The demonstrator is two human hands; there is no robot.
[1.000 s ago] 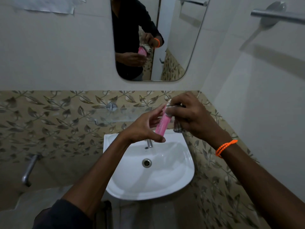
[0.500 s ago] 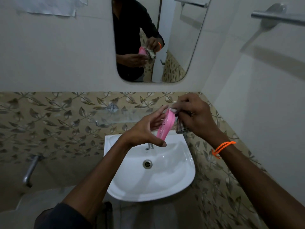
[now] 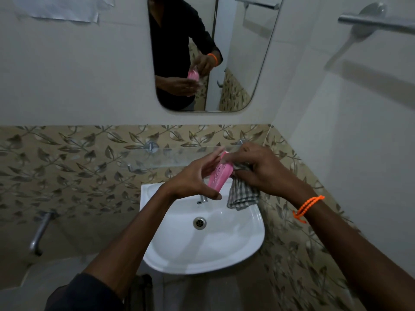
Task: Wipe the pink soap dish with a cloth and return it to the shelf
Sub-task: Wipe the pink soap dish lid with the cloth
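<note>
Since a moment ago the cloth has come out from behind the right hand and now hangs down in plain sight, and the pink soap dish has tipped a little more toward that hand.

The left hand holds the dish. Its thumb curls under the bottom end and its fingers reach up along the far side. The dish stands on its end, tilted, with its holed face toward the camera. The right hand grips the checked cloth. One finger lies on the top edge of the dish and the cloth is bunched against the dish's right side. The rest of the cloth dangles below the hand. An orange bracelet sits on the right wrist.

Both hands are up in the air over the white sink. The tap peeks out just under the left hand. Right behind the hands is the clear glass shelf on the leafy wall, and nothing can be seen lying on it. Higher up, the mirror shows the same hands and the pink dish.

The wiping step looks to be in hand, so the dish is not going back yet. Next, the right hand likely needs to rub the cloth over the rest of the dish while the left hand turns it. After that the dish needs a short lift back and a gentle, flat set-down on the glass shelf.
</note>
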